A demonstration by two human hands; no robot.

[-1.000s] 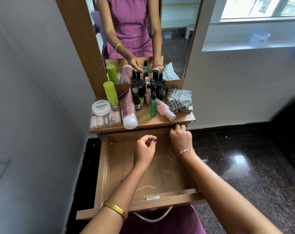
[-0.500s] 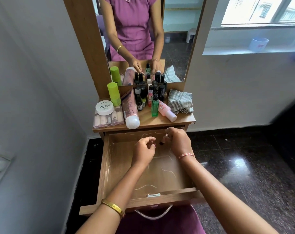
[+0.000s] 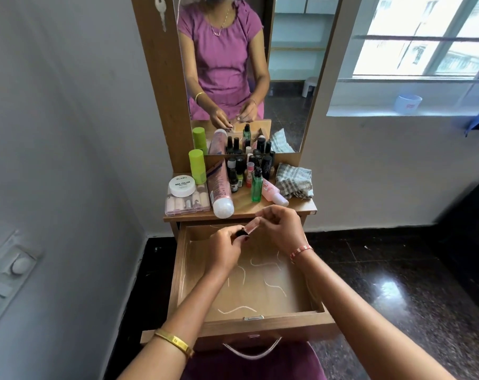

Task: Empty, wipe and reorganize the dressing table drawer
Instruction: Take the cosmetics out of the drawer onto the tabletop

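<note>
A small nail polish bottle point(image 3: 248, 228) was held over the back part of the open drawer point(image 3: 249, 319), just below the front edge of the bench point(image 3: 305, 207). The right hand point(image 3: 281, 229) pinched its pale pink glass body, and the left hand point(image 3: 224, 246) had its fingers curled round the dark cap, so both grips were clamped on the same bottle. The drawer under them held nothing except some thin white wavy marks on its wooden bottom; I could not tell if these were threads or scratches.

On the bench stood the other things: a group of small dark-capped bottles point(image 3: 257, 163), a green bottle point(image 3: 256, 186), a pink tube point(image 3: 219, 190) lying down, a white jar point(image 3: 181, 185) on a flat box, and a checked cloth point(image 3: 294, 181) at the right.

By my judgement the emptying was almost finished and this bottle was the last thing. To do the step well, the cap should be tight before the bottle is put upright near the other bottles, away from the bench edge. The cloth should stay free, because wiping comes next.
</note>
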